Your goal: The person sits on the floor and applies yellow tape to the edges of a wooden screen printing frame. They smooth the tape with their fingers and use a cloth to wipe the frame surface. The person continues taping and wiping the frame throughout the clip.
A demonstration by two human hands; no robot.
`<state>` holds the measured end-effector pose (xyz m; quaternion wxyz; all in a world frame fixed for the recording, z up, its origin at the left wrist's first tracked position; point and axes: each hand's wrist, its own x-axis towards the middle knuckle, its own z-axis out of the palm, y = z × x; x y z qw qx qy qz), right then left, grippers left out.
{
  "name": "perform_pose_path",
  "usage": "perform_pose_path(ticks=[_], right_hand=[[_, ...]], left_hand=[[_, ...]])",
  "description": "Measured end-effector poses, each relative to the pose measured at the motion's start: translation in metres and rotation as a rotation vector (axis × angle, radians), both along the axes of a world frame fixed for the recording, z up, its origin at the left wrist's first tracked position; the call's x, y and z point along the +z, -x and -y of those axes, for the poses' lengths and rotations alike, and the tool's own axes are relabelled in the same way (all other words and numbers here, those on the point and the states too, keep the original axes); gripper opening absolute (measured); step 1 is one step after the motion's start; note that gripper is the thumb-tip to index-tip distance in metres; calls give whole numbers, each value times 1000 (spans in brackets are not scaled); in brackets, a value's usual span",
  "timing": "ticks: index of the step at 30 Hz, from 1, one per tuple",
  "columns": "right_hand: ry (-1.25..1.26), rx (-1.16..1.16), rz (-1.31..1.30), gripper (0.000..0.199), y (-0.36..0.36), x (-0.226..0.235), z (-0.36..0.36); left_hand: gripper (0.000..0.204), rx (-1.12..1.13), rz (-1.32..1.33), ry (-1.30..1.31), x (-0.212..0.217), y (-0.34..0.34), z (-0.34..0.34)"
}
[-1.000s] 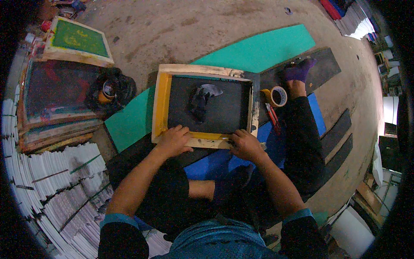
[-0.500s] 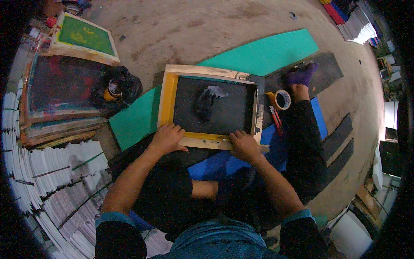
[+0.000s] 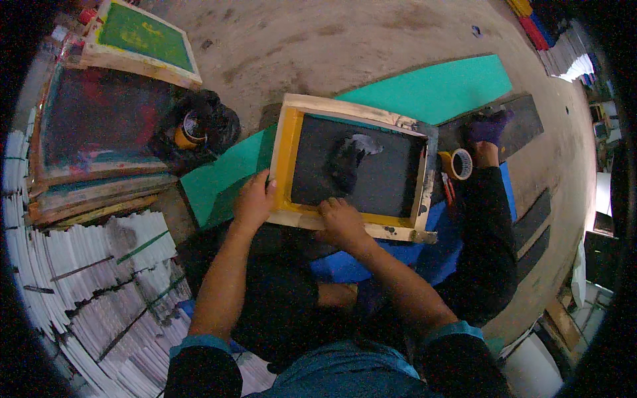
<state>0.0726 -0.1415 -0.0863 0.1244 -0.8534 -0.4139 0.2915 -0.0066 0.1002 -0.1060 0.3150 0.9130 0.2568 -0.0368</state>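
Note:
A wooden screen-printing frame [image 3: 287,126] lies in front of me, lined inside with yellow tape along its left and near sides. On its dark mesh [image 3: 398,159] sits a glossy black patch of what looks like ink [image 3: 348,162]. My left hand [image 3: 254,202] is closed on the frame's left rail near the close corner, its thumb hidden or partly so. Curled over the near rail is my right hand [image 3: 342,222], left of the rail's middle, fingertips at the taped inner edge.
Under the frame runs a green board [image 3: 451,86]. Tape rolls [image 3: 459,164] and a red cutter-like tool [image 3: 448,189] lie by my outstretched foot [image 3: 488,126]. Leftward are a container in black plastic [image 3: 189,132], a green-meshed frame [image 3: 142,41], stacked frames [image 3: 99,126] and paper bundles [image 3: 113,265].
My right hand has slid left along the near rail. The left hand has shifted from the near rail's corner to the left rail. The whole view has swung slightly.

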Motion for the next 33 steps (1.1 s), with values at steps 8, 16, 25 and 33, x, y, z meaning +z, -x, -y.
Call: perform_pose_path(ticks=[8,16,25,33], right_hand=[[-139,-7,22,68,20,1,-68],[-187,-71,-43,61,22,13,-71],[-197,-91,80,59,37,-4,-49],[-64,-178,138,59,4,25,64]], left_hand=[[38,-49,-85,63,17,-14,-3],[39,-50,-81,149,19,-15,-9],[41,-2,1,134,-3,-11,-10],[44,15,31,-45,10,-15,-5]])
